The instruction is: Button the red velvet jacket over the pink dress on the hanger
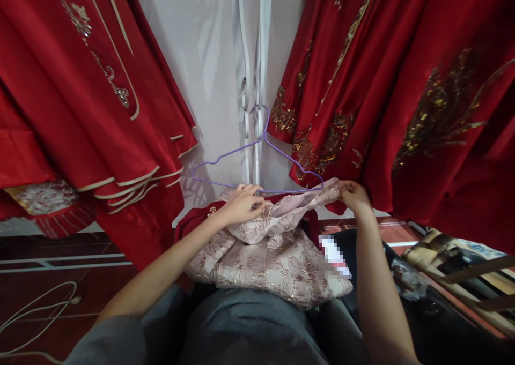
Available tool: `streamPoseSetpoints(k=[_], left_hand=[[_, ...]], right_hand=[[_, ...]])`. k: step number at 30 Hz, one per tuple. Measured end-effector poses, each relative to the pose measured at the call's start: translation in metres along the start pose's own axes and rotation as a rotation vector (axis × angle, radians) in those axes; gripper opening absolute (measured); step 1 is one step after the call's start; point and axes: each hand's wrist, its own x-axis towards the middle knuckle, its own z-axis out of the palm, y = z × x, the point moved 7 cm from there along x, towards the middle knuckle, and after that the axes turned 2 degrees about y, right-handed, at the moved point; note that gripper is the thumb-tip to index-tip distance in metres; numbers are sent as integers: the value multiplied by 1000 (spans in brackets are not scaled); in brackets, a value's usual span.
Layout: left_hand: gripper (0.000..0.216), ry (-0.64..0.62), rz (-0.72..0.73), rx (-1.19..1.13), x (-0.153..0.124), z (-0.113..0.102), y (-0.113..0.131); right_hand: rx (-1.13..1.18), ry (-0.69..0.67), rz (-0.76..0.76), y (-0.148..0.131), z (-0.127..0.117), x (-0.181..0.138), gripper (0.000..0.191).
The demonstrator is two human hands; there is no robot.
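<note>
A purple wire hanger stands upright in front of me, its hook at the top. My left hand is closed at the hanger's lower bar and on the upper edge of a pale pink brocade garment. Pinched in the fingers of my right hand is the garment's far right edge, just beyond the hanger's right corner. The rest of the garment lies bunched over my lap, with dark red cloth beside and behind it. A blurred white tag rests at its right side.
Red garments with pale piping hang at the left; red garments with gold embroidery hang at the right. White metal bars stand against the wall between them. A pale cable lies on the floor at lower left.
</note>
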Motion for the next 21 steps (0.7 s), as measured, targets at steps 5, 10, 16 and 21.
streamPoseSetpoints(k=[5,10,16,21], left_hand=[[28,-6,-14,2,1,1,4],[28,13,-12,-117,7,1,9],[23,56,-5,-263,17,8,12],[25,295,-80,-312,8,-23,-11]], right_hand=[[32,-46,-242,-49,11,-23,20],[-180,-6,-549,-106,36,-55,25],[-258,-113,-649,-131,76,-57,23],[-259,-209,-673,-123,86,-52,27]])
